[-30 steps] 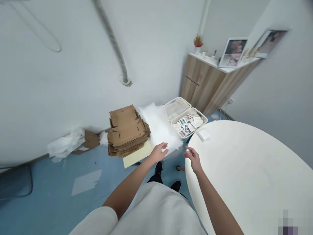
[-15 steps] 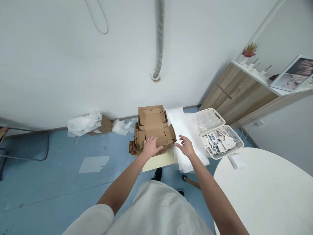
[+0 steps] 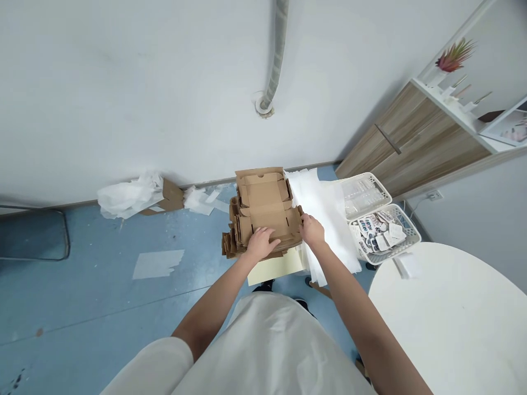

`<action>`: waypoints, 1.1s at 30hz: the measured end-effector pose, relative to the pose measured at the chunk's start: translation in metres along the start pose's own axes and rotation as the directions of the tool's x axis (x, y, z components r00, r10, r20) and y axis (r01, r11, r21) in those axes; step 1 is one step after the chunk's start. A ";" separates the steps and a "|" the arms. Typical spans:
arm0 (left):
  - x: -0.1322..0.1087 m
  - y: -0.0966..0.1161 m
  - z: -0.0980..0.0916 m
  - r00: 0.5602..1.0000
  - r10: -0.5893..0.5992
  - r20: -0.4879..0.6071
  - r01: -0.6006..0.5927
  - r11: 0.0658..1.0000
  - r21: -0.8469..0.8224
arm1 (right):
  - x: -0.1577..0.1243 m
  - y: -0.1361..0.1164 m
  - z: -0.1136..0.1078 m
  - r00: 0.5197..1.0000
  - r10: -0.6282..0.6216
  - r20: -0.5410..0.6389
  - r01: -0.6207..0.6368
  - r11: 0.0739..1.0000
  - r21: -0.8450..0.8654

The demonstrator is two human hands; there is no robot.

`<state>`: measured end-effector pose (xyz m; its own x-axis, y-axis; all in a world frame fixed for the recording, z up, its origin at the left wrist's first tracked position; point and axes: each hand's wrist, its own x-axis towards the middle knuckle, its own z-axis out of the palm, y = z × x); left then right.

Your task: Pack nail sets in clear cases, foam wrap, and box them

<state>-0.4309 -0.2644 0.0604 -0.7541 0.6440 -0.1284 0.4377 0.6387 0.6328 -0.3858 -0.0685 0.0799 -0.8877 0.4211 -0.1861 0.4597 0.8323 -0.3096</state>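
Note:
An unfolded brown cardboard box (image 3: 265, 197) lies on top of a stack of similar flat cardboard boxes (image 3: 229, 244). Resting on its near part is my left hand (image 3: 261, 244), fingers stretched out and thumb apart. At the box's right edge my right hand (image 3: 313, 230) has its fingers closed on the raised side flap. White foam sheets (image 3: 329, 219) spread just right of the stack. A pale yellow board (image 3: 275, 267) sticks out beneath the boxes on the near side.
Right of the foam sheets sit a white basket with small printed packets (image 3: 382, 233) and another with clear plastic pieces (image 3: 364, 195). A round white table (image 3: 453, 323) is near right, a wooden cabinet (image 3: 415, 137) behind. A carton (image 3: 171, 196) with white wrapping stands left.
My right hand has moved from open beside the box to closed on its right flap. My left hand still rests on the cardboard. The camera view has shifted slightly.

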 end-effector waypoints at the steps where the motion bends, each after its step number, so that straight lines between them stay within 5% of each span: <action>1: 0.000 0.000 -0.001 1.000 0.015 0.016 -0.015 1.000 0.007 | 0.001 0.000 -0.001 1.000 0.024 0.004 -0.024 1.000 0.015; 6: -0.003 0.005 -0.007 0.998 0.059 0.023 -0.061 0.997 0.051 | 0.002 0.000 -0.014 0.990 0.133 0.055 -0.144 0.940 0.310; 12: -0.004 0.014 -0.015 0.991 0.135 -0.016 -0.131 0.979 0.159 | -0.003 -0.004 -0.029 0.968 0.231 0.096 -0.227 0.653 0.723; 24: -0.021 0.043 -0.015 0.960 0.272 -0.059 -0.267 0.960 0.089 | -0.036 -0.004 -0.047 0.982 0.149 0.120 -0.182 0.536 0.825; 30: -0.021 0.053 -0.016 0.950 0.053 -0.309 -0.031 0.997 0.076 | -0.076 0.036 -0.050 0.954 0.300 -0.014 -0.124 0.435 0.892; 33: -0.014 0.058 -0.004 0.947 -0.089 -0.309 0.093 0.996 -0.003 | -0.103 0.070 -0.052 0.900 0.429 -0.073 -0.104 0.376 0.921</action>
<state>-0.3962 -0.2379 0.1020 -0.9044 0.4227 0.0579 0.3643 0.6947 0.6202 -0.2636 -0.0353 0.1259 -0.6039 0.7624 -0.2324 0.2879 -0.0633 -0.9556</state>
